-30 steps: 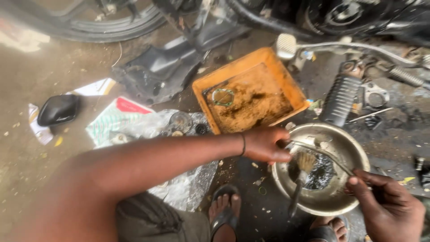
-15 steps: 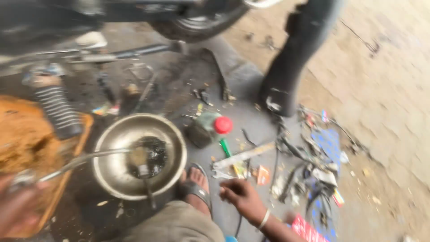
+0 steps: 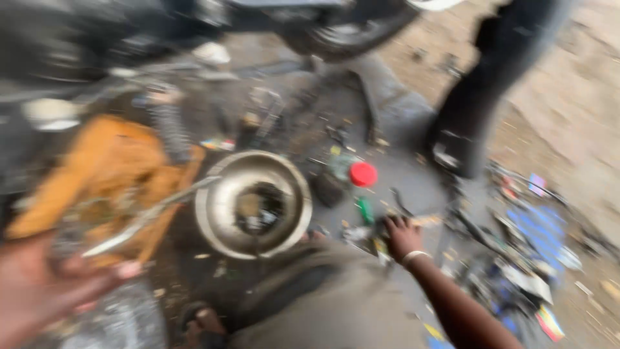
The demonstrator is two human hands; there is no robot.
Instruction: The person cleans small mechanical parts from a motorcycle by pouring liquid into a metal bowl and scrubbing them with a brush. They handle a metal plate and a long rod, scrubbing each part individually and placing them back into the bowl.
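Note:
The whole view is motion-blurred. My left hand (image 3: 48,287) is low at the left, closed around the near end of a thin metal rod (image 3: 152,213) that slants up to the rim of a round metal bowl (image 3: 216,207). The bowl stands on the ground and has dark liquid and a small part in its middle. My right hand (image 3: 402,236), with a bangle on the wrist, is pressed down on the ground right of the bowl, among small parts beside a green object (image 3: 366,210). Blur hides whether its fingers hold anything.
An orange tray (image 3: 110,165) of brown grit lies left of the bowl, a coil spring (image 3: 169,129) behind it. A red cap (image 3: 363,173), scattered tools and blue scraps (image 3: 536,226) lie to the right. A motorcycle tyre (image 3: 349,29) and black panel (image 3: 481,97) stand behind.
The view has swung right, from the tray to the tool-strewn ground. My right hand left the bowl and reached down to the small parts on the right; my left hand now holds the rod.

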